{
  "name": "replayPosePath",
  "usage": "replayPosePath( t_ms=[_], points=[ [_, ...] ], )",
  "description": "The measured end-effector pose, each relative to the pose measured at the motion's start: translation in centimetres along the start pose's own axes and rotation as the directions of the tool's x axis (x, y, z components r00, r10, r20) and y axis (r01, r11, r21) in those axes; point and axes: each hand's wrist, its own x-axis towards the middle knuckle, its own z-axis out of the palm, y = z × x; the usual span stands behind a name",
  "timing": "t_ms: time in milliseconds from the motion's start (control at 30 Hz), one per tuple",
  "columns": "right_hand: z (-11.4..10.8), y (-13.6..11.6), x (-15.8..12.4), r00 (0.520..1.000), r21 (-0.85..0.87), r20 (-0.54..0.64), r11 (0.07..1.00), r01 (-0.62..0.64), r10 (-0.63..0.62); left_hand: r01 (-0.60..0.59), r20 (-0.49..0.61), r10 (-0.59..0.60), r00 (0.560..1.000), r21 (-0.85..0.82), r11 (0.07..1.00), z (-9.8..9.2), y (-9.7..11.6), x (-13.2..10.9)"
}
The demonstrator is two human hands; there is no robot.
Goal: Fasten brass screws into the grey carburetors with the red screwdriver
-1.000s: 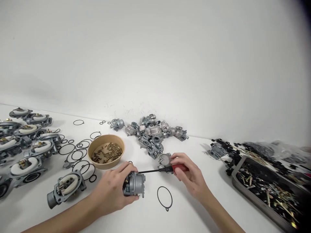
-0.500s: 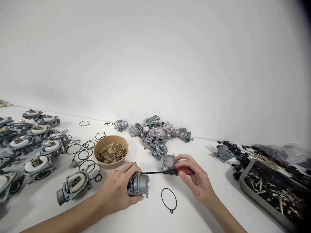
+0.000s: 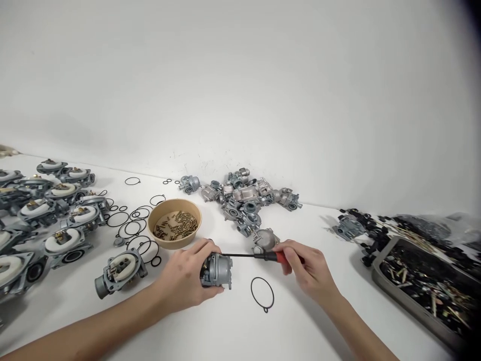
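Note:
A grey metal carburetor (image 3: pixel 222 272) is gripped in my left hand (image 3: pixel 190 276), fingers over its top and thumb under it, its bowl turned to the right. My right hand (image 3: pixel 310 268) is closed around the red and black handle of a screwdriver (image 3: pixel 270 256). The screwdriver's shaft lies level, and its tip meets the upper edge of the carburetor; the screw itself is too small to make out. On the table just below the tool lies a black rubber gasket ring (image 3: pixel 262 295). Another carburetor (image 3: pixel 265 239) sits right behind the screwdriver handle.
A brown paper bowl (image 3: pixel 175 245) holds small brass-coloured screws. Opened carburetors (image 3: pixel 63 240) with white floats fill the left side, with black O-rings (image 3: pixel 132 228) beside them. A carburetor pile (image 3: pixel 246 194) stands by the wall. At right is a metal tray (image 3: pixel 394 291) of small parts.
My right hand has shifted its hold on the screwdriver handle, with the fingers now curled more tightly around it. My left hand still holds the carburetor. The whole view has shifted slightly.

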Motion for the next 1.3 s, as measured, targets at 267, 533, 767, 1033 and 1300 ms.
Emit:
replayPosePath(
  t_ms=[267, 533, 767, 1033, 1300],
  points=[
    [0.5, 0.3, -0.3, 0.996, 0.005, -0.051, 0.997, -0.079, 0.079, 0.009, 0.002, -0.009, 1.0, 0.0, 1.0, -0.1, 0.1, 0.0],
    [-0.1, 0.0, -0.1, 1.0, -0.06, 0.008, 0.998, 0.007, -0.007, 0.023, 0.046, -0.022, 0.999, -0.013, 1.0, -0.4, 0.2, 0.0],
    [0.1, -0.2, -0.2, 1.0, -0.026, -0.011, 1.0, 0.008, -0.008, 0.008, 0.035, -0.008, 0.999, -0.013, 1.0, -0.3, 0.2, 0.0],
    [0.3, -0.3, -0.1, 0.999, -0.025, -0.021, 0.999, -0.043, 0.042, 0.015, 0.028, -0.014, 1.0, -0.018, 1.0, -0.3, 0.2, 0.2],
    [0.6, -0.8, -0.2, 0.992, 0.033, -0.114, 0.998, -0.047, 0.051, 0.013, 0.023, -0.012, 1.0, -0.028, 1.0, -0.4, 0.3, 0.1]
  ],
)
